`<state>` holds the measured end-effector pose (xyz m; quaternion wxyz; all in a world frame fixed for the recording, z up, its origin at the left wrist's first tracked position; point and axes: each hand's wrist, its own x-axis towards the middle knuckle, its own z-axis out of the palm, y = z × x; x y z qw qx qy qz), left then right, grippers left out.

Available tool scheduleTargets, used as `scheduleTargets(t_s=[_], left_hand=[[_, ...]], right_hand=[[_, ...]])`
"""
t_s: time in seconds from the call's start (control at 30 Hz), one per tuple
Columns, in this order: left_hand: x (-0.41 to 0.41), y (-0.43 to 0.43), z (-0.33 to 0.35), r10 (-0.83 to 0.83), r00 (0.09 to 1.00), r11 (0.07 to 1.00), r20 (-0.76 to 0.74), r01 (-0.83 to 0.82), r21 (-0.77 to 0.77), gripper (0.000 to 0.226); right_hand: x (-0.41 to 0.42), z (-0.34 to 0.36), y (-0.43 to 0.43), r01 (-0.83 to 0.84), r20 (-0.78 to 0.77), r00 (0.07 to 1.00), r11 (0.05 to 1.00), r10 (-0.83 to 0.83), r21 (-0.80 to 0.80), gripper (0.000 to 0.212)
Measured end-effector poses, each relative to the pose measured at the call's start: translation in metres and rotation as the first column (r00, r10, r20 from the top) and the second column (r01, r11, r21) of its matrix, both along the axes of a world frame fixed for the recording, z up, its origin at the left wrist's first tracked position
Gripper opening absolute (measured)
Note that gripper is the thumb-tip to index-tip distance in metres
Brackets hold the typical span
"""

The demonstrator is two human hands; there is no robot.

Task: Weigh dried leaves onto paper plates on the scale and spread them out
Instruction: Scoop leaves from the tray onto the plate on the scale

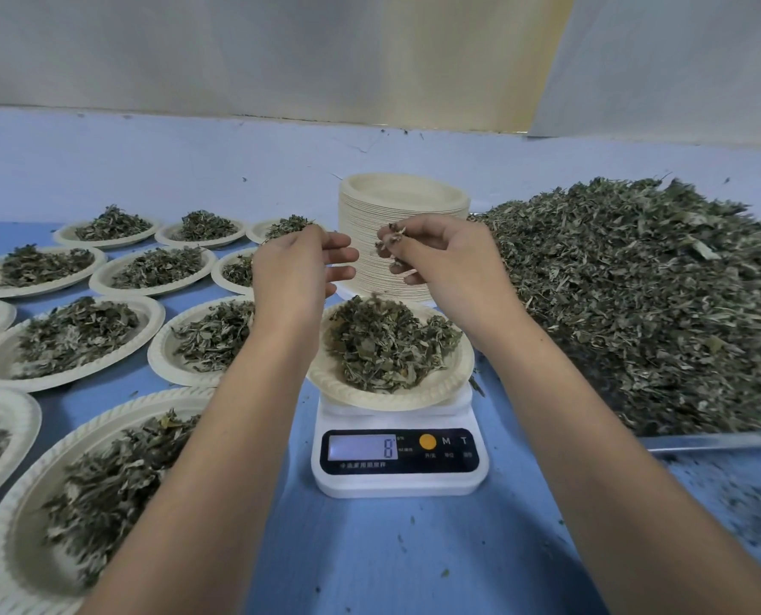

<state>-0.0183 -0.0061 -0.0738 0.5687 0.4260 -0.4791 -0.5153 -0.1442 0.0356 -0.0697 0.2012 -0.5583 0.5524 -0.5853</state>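
Left hand: our left hand (296, 264) hovers above the plate's left side, fingers loosely straight and a little spread, with nothing visible in it.
Right hand: our right hand (432, 255) pinches a few dried grey-green leaf scraps (390, 239) between thumb and fingertips, above the plate's far edge.
Task's thing: the round cream paper plate (441, 386) sits on the small white digital kitchen scale (396, 481), bearing a loose mound of dried leaves (387, 344). The display (363, 447) shows 8.
Risk, overshoot: dropping the whole pinch at once may carry us past the target, which we cannot tell from here.
Risk, spill: scraps let go from this height could drift past the rim onto the blue table (414, 548).
Risk, false reading: a wrist brushing the plate would load the scale.
Risk, tipping: the plate overhangs the platform, so pressing its rim while spreading could tilt it.
Neighbours: a filled paper plate (201, 335) lies just left, easily knocked by our forearm.
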Motion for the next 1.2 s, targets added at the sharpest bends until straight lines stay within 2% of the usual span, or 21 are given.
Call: scheduleTargets(t_s=[0.43,0.5,0.67,0.77,0.97,1.07,1.2], left_hand=[[-0.002,-0.002,0.000,0.000,1.000,1.000,-0.004,0.000,0.006,0.027],[-0.004,0.000,0.001,-0.018,1.000,1.000,-0.014,0.019,0.008,0.027],[-0.023,0.010,0.003,-0.116,0.987,0.992,-0.112,0.120,0.030,0.028],[-0.042,0.016,0.005,-0.167,0.976,0.984,-0.139,0.173,0.036,0.029],[-0.091,0.030,0.011,-0.269,0.960,0.959,-0.077,0.274,0.071,0.028],[-0.112,0.044,0.009,-0.331,0.942,0.941,-0.056,0.334,0.061,0.030],[-0.136,0.058,0.005,-0.368,0.929,0.929,0.030,0.365,0.062,0.031]], right_hand=[[0.001,0.000,0.000,-0.014,-0.015,1.000,1.000,0.014,-0.006,0.018],[0.001,-0.001,-0.001,-0.016,0.037,0.999,1.000,0.016,0.000,0.016],[-0.009,-0.005,0.001,-0.031,0.283,0.959,0.999,0.018,0.042,0.010],[-0.024,-0.006,0.007,-0.039,0.340,0.940,0.998,0.017,0.057,0.010],[-0.078,-0.009,0.026,0.155,0.367,0.915,0.986,-0.167,0.063,0.015],[-0.110,-0.021,0.034,0.311,0.297,0.891,0.938,-0.343,0.150,0.015],[-0.133,-0.038,0.041,0.424,0.222,0.854,0.877,-0.470,0.226,0.012]])
